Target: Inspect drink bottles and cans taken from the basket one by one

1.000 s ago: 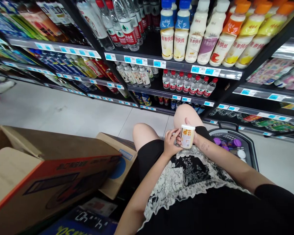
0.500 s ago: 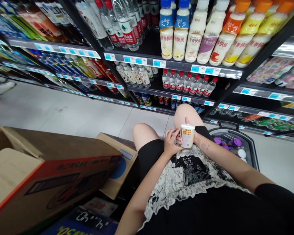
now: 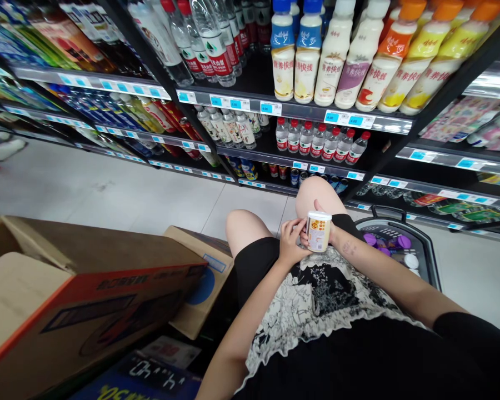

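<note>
On the row of pale drink bottles (image 3: pixel 330 61) it is possible to read the characters 营养快线, printed on several labels. Two price tags (image 3: pixel 349 119) below them show the number 4.00. On the red label of a large clear bottle (image 3: pixel 219 53), the characters 山泉 are readable. The print on the cup (image 3: pixel 319 233) is too small for reading, and the writing on the cardboard box (image 3: pixel 120 282) is not clear enough.
</note>
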### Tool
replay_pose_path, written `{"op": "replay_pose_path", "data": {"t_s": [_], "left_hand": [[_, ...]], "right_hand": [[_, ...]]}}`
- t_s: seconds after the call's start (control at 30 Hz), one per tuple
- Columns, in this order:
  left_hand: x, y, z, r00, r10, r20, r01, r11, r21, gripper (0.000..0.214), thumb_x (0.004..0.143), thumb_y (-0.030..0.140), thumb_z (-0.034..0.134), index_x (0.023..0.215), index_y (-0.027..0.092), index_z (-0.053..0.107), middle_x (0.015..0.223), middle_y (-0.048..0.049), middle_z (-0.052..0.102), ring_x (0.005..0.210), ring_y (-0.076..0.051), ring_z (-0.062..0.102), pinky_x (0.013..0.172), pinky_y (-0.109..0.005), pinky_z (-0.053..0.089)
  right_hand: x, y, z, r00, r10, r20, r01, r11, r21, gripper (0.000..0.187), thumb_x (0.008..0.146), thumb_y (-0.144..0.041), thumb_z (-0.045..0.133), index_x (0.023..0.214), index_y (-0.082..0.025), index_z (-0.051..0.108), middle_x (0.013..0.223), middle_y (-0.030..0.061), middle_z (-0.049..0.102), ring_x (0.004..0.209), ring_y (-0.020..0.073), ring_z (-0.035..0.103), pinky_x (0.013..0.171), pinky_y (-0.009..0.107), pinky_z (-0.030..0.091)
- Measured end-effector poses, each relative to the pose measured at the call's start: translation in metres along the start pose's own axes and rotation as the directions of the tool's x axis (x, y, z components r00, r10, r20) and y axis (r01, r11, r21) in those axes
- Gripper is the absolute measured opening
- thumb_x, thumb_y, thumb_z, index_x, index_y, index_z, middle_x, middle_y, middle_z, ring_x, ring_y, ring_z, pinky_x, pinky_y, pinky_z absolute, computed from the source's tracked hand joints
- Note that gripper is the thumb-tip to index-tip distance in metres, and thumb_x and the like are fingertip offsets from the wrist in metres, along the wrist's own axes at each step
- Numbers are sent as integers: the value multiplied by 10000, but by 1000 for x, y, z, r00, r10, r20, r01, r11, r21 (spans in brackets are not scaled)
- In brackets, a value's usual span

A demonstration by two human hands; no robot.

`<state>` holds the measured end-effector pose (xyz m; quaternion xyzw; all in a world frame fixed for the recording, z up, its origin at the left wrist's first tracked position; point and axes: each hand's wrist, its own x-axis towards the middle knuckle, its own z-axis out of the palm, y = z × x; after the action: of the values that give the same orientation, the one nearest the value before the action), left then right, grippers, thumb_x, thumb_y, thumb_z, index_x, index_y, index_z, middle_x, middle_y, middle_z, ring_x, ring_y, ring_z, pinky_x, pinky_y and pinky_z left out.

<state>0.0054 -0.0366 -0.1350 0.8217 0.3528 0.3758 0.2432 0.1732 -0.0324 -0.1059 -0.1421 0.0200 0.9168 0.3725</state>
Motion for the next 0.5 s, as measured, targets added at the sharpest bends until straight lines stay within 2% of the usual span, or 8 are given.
{"op": "replay_pose_path", "data": {"t_s": [0.2, 0.5], "left_hand": [[-1, -1, 0, 1000, -17, 19, 17, 1000, 13, 867, 623, 499, 820, 1387, 220, 522, 1241, -133, 580, 1155, -327, 503, 1021, -477, 434], [0, 0, 0, 1000, -8, -7, 8, 999, -32, 875, 609, 478, 832, 1387, 226, 521, 1232, -132, 585, 1143, -322, 507, 1011, -480, 439]], "right_hand": [[2, -1, -4, 1000, -9, 0, 9, 1000, -14, 809, 862, -852, 173, 731, -159, 569, 651, 117, 650, 652, 270, 648, 650, 458, 574], [1, 0, -2, 998, -28, -63, 27, 999, -27, 776, 878, -831, 213, 781, -158, 587, 680, 122, 665, 688, 284, 662, 662, 468, 580]]}}
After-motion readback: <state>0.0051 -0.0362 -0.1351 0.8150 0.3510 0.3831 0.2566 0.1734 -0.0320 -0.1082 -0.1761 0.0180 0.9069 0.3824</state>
